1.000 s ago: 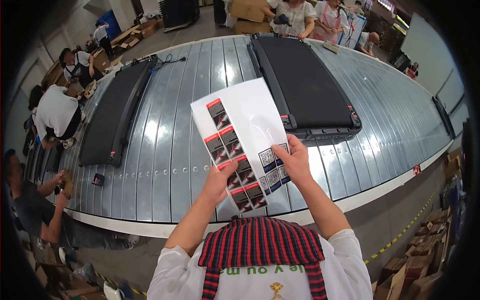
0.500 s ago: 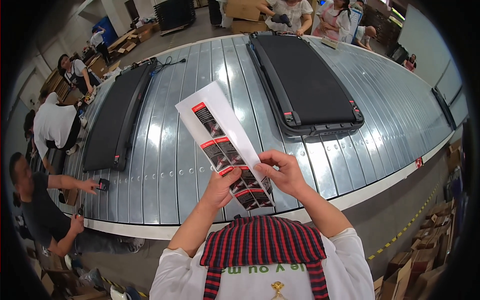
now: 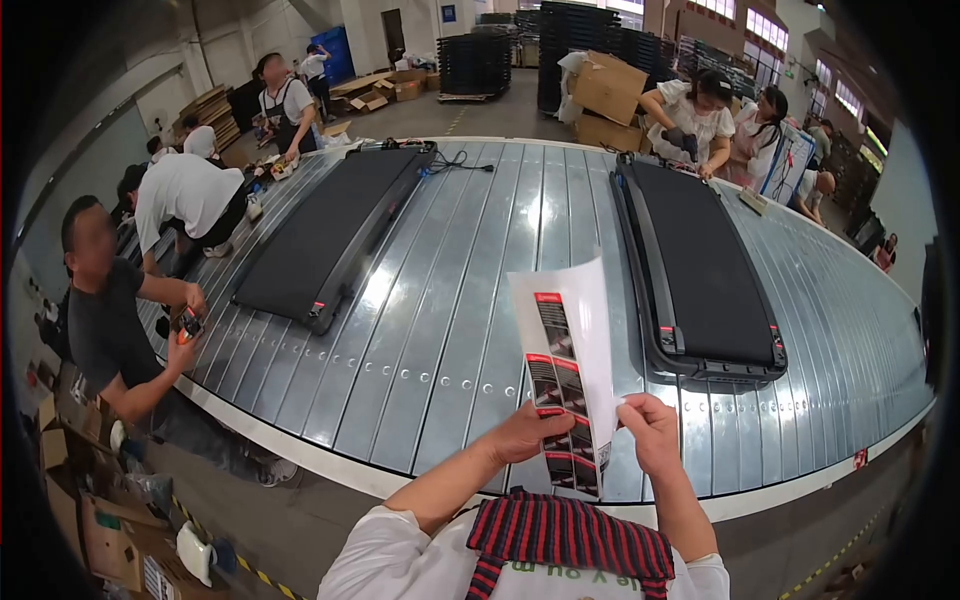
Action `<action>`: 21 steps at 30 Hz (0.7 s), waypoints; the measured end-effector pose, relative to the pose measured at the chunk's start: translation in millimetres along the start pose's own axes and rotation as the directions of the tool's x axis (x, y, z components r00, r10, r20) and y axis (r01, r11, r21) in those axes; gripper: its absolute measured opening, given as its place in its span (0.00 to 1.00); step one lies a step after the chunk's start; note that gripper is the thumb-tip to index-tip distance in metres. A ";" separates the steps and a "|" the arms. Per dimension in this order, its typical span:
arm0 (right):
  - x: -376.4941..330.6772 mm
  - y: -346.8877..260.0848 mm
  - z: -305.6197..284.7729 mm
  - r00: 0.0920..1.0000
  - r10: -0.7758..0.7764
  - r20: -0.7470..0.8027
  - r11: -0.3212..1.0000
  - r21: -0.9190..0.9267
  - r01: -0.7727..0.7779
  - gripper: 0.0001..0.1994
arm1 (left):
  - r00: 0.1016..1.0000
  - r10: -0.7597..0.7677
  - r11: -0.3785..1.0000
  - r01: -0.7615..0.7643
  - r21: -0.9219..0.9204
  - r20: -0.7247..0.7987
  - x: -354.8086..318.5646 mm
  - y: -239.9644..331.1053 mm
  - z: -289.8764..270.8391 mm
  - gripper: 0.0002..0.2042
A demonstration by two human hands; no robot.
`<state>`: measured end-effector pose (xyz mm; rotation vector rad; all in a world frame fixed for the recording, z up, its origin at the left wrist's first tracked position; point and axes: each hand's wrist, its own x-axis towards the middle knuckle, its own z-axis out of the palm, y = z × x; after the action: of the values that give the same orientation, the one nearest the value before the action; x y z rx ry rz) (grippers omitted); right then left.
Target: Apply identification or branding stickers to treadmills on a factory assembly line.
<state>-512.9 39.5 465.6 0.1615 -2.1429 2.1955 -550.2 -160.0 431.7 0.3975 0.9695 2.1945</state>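
Note:
Upright in front of me is a white sheet of stickers (image 3: 588, 330), with black labels headed in red down its face. My left hand (image 3: 525, 433) grips its left edge near the bottom, the thumb lying over the labels. At the sheet's right edge my right hand (image 3: 652, 432) has thumb and fingertips pinched together on the paper. Beyond the sheet, a flat black treadmill (image 3: 710, 265) lies on the conveyor to the right. A second black treadmill (image 3: 335, 230) lies farther left. Both carry small red-topped labels at their near corners.
The conveyor (image 3: 470, 330) has wide metal slats and a pale border. At left, a person in dark grey (image 3: 110, 320) holds an orange and black tool (image 3: 188, 325). Other people stand along the far side. Cartons (image 3: 100, 540) lie on the floor at lower left; a cable (image 3: 465, 163) trails beside the left treadmill.
My view has swung left and up, so the treadmills appear farther right. The sheet stands more upright, still between both hands. The person at left has drawn their hands together around the tool.

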 end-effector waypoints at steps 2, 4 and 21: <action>10.3 6.6 -4.0 0.980 -0.016 -0.196 0.998 0.064 0.029 0.05 | 0.981 0.107 0.992 -0.117 -0.056 -0.163 -0.8 7.4 -9.9 0.16; 13.6 0.1 -10.2 0.905 -0.107 -0.411 0.994 -0.018 0.110 0.05 | 0.942 0.217 0.963 -0.249 -0.100 -0.256 7.9 9.4 -21.3 0.15; 4.3 17.1 36.1 0.844 -0.458 0.280 0.460 -0.738 0.494 0.05 | 0.941 0.338 0.795 -0.266 0.545 -0.034 11.3 -52.5 -32.1 0.08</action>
<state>-518.3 2.8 450.0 0.6545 -2.4524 0.8043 -550.0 -143.9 371.3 0.7162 1.7068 2.2171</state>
